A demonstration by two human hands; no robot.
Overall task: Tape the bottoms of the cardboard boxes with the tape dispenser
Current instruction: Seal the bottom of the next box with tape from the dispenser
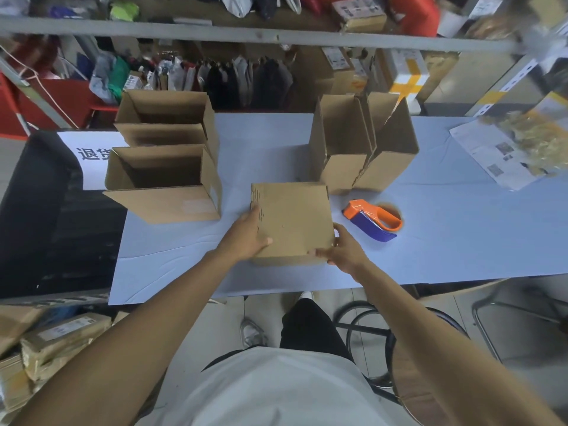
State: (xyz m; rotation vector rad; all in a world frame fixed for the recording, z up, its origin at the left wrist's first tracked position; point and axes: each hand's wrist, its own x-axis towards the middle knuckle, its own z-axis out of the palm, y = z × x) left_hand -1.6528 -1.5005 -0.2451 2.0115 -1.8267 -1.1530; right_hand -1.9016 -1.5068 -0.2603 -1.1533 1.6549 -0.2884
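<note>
Sitting at the middle of the frame on the blue surface (430, 256), a cardboard box (293, 221) shows one broad plain face upward, probably its bottom turned up for taping, though no flap seam can be made out on it. That face is close to square, so a long axis is hard to name; its edges run nearly straight up and across the frame, twisted a little clockwise. The left hand (249, 238) rests along the box's left edge with the thumb lying over the top face and the fingers out of sight down the side, so it seems to hold that edge. The right hand (341, 245) grips the lower right corner, fingers curled round it. Held from both sides like this, the box looks to be steadied and squared for the tape. The tape dispenser (373, 221) lies just right of the box, touched by neither hand, its orange nose pointing to the upper left and its long axis running down to the lower right. Further out, open boxes (166, 179) stand at centre left and folded boxes (362, 142) lean at upper right.
</note>
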